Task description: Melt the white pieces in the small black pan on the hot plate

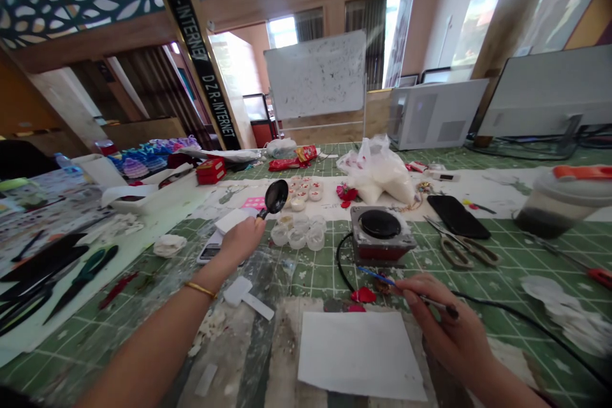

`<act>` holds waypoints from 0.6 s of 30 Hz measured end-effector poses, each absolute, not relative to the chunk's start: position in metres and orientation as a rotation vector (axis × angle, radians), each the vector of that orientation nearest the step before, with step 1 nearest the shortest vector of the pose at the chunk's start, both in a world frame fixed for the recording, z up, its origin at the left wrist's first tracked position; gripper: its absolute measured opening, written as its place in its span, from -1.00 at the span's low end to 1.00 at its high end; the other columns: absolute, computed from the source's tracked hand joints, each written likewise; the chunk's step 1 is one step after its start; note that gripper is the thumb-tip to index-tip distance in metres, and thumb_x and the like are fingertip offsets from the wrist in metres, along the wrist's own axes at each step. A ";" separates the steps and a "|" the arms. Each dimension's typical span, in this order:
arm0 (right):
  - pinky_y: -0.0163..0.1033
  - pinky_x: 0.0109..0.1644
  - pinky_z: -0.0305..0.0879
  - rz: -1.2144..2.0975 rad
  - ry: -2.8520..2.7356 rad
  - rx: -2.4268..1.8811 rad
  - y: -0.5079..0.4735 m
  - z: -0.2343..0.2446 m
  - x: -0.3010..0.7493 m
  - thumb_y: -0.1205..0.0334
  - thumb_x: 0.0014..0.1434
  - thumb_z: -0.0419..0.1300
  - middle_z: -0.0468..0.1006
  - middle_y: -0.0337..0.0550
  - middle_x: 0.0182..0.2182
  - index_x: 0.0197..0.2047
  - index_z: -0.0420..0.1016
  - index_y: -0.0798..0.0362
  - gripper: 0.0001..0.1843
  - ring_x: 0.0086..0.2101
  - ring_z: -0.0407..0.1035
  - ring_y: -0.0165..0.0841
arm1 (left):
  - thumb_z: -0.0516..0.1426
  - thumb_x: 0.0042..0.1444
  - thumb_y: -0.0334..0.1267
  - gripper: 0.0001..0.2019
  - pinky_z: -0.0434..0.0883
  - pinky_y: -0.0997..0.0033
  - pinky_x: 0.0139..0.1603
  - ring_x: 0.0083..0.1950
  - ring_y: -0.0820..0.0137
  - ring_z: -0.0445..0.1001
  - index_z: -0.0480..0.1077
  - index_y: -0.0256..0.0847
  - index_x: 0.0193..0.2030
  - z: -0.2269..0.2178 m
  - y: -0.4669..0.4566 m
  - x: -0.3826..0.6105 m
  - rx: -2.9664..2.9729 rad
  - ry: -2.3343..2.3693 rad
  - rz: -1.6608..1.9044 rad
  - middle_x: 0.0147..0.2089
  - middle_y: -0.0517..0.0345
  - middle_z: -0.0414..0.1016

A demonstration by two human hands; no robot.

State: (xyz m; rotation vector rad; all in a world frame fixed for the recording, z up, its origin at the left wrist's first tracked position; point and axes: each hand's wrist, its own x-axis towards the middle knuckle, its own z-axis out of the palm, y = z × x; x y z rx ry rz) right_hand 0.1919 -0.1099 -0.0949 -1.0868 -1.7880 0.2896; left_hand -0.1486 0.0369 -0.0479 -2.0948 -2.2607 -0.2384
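My left hand [243,239] is closed around the handle of a small black frying pan [276,196], raised and tilted above the table near several small clear cups [297,237]. In my right hand [442,315] is a thin stick-like tool with a blue end [375,275], pinched like a pen and pointing left. Its exact kind is hard to make out. The blue end is just in front of a small electric hot plate [382,243], near red petals [363,294]. A white sheet of paper [361,357] lies between my forearms.
Behind the clear cups stand small filled cups [301,190] and plastic bags of white material [382,175]. To the right are scissors [459,247], a black phone [458,217] and a lidded tub [557,204]. The hot plate's black cable [521,319] crosses the right side.
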 end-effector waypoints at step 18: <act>-0.23 -0.23 0.25 0.286 -1.768 -1.023 -0.111 -0.095 0.190 0.39 0.06 0.03 0.41 -0.14 -0.34 -0.17 0.33 0.02 -0.77 -0.28 0.29 -0.37 | -0.29 0.16 -0.15 -0.55 0.28 0.29 -0.50 -0.44 0.13 0.45 0.31 -0.39 -0.28 -0.071 0.009 -0.132 -1.952 -1.811 0.003 -0.50 -0.16 0.42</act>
